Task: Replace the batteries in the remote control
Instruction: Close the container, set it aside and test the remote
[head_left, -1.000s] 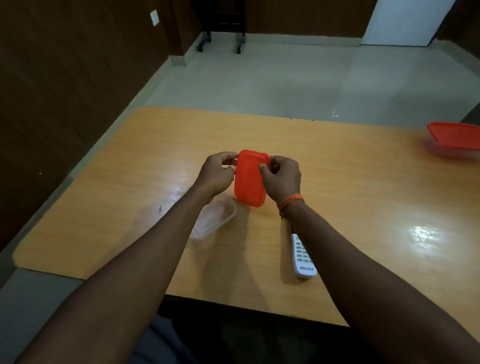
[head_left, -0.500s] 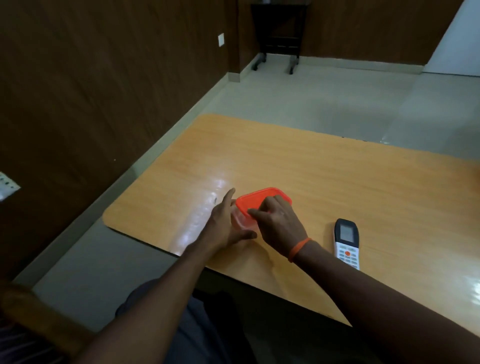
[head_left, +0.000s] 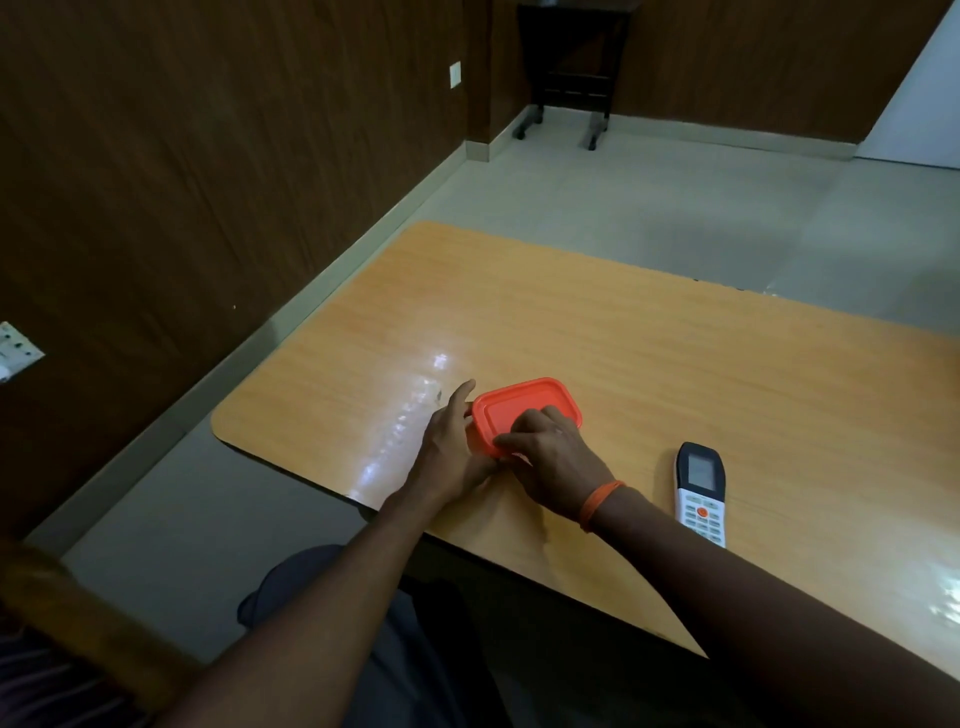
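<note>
- The white remote control with a dark screen end (head_left: 701, 492) lies face up on the glossy light-wood table (head_left: 675, 364), just to the right of the small box with the orange-red plastic lid (head_left: 524, 410), apart from both hands.
- The right hand (head_left: 553, 460) rests on top of the lid, fingers curled together and pressing down on its near edge; an orange band circles that wrist.
- The left hand (head_left: 452, 447) braces the box's left side, fingers stretched forward and loosely together, thumb tucked toward the box's near corner.
- Progress, as I judge it: the lid sits flat on the box, so this looks like closing it or steadying it. Whether the remote's batteries are already changed cannot be told; no batteries show, and its back is hidden.
- Room: the box sits close to the table's near-left rounded corner, so a leftward push risks the edge. Beyond and to the right of the box the tabletop is open.
</note>
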